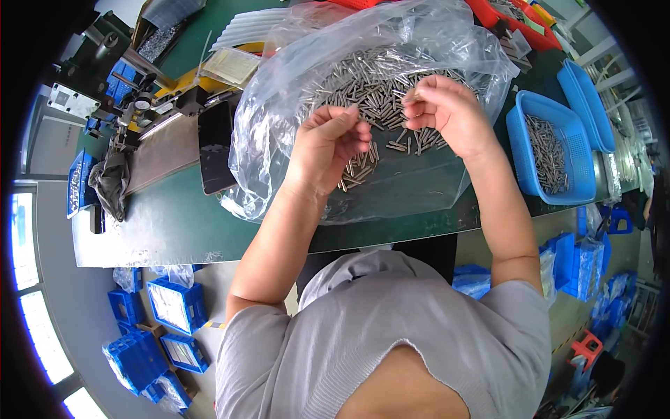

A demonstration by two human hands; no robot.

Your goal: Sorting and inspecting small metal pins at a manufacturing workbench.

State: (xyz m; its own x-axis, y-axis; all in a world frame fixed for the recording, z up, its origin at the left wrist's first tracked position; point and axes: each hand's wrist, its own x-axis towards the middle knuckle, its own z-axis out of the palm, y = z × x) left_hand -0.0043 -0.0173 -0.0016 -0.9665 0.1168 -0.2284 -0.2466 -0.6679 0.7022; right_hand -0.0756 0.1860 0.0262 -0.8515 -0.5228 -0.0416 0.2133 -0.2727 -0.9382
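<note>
A heap of short grey metal pins (380, 98) lies in a large clear plastic bag (262, 136) spread open on the green table. Over the left side of the heap is my left hand (328, 143), its fingers curled and thumb against the index finger. Whatever is between them is hidden. My right hand (450, 115) hovers over the heap's right side in a pinch, thumb and index together. Too small to name is anything at those fingertips, with pins showing right behind. Some loose pins lie nearer to me, below both hands.
To the right, a blue plastic basket (516, 140) holds many similar pins, with another blue basket (586, 105) behind it. A dark flat tablet-like device (215, 150) lies left of the bag. A bench fixture (139, 87) stands far left. Red bins (516, 21) sit at the back right.
</note>
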